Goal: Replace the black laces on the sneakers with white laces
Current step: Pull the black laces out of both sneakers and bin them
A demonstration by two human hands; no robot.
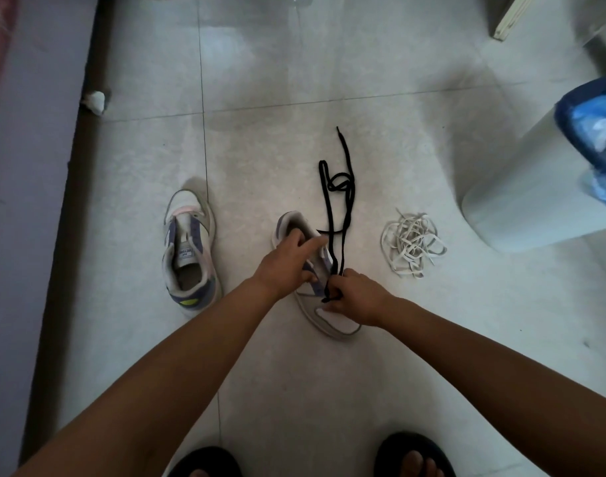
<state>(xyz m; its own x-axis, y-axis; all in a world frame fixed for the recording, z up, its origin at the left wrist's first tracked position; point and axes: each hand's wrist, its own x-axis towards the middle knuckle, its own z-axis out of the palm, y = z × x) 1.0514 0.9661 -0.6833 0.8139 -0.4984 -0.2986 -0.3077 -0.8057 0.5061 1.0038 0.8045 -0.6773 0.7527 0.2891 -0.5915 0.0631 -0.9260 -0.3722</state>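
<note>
head | right hand (355, 296) fingers pinch black lace (343, 201) | left hand (288, 266) fingers grip sneaker (329, 318)

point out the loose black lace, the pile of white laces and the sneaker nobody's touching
long black fabric lace (343, 187): head view, on the knotted loop lying on the floor.
tangled pile of flat white laces (410, 244): head view, middle of the tangle.
white and purple unlaced sneaker (188, 251): head view, on its tongue label.

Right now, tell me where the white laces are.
The white laces lie in a loose tangle on the floor tiles, right of the sneaker being worked on and the black lace, just left of the white bin.
</note>
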